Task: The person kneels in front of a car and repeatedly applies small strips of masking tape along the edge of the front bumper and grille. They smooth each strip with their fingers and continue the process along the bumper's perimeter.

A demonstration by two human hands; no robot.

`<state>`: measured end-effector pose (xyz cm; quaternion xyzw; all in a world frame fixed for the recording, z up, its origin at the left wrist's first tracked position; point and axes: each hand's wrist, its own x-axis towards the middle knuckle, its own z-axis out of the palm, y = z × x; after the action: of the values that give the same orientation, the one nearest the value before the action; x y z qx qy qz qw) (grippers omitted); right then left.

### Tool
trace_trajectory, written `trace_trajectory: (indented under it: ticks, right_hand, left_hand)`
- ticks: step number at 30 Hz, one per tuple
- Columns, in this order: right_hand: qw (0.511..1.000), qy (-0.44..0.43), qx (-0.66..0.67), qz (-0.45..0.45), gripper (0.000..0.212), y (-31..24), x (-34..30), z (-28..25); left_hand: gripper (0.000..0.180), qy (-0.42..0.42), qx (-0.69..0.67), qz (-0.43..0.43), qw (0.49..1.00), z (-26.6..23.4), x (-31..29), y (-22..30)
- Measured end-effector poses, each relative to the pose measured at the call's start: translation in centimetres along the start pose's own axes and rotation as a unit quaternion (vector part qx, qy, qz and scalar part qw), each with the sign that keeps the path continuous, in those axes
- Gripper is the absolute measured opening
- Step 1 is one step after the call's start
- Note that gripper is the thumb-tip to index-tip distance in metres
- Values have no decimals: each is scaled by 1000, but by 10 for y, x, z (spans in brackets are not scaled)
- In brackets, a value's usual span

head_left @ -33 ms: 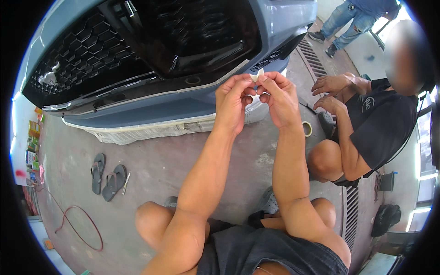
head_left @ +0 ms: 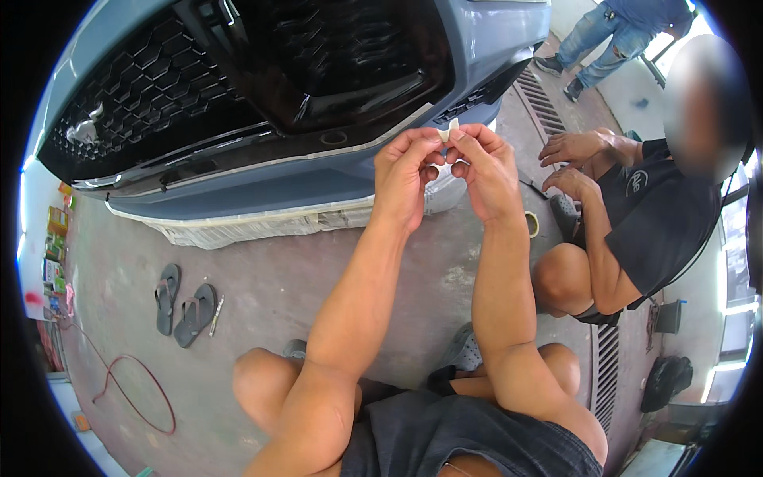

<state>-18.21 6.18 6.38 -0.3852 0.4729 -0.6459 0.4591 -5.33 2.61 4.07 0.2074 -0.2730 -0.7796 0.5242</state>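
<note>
Both arms reach forward before the blue-grey front bumper (head_left: 262, 195) of a car. Between my hands is a short strip of pale masking tape (head_left: 450, 133), bent upward at one end. My left hand (head_left: 404, 176) pinches its left end between thumb and fingers. Its other end is pinched by my right hand (head_left: 486, 171), with the fingers curled below. Masking tape runs along the bumper's edges, and newspaper sheeting (head_left: 238, 230) hangs from the lower edge. The black honeycomb grille (head_left: 167, 87) lies beyond, left of my hands.
A person in black (head_left: 656, 219) squats at right, hands over the knees. A tape roll (head_left: 532, 224) lies by my right forearm. Grey flip-flops (head_left: 195, 314) and a pen-like stick (head_left: 217, 316) are on the floor at left, near a red hose (head_left: 131, 358). Another person's jeans (head_left: 600, 44) show far right.
</note>
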Motion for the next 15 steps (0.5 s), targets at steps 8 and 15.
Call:
trace_trajectory:
  ticks: [8,15]
  right_hand:
    - [996,5,-89,5,12,-14,16,6]
    - [991,6,-134,10,13,-27,19,0]
  left_hand:
    - [9,-10,-28,13,999,-7,18,-6]
    - [15,-14,-97,-19,995,5,13,-2]
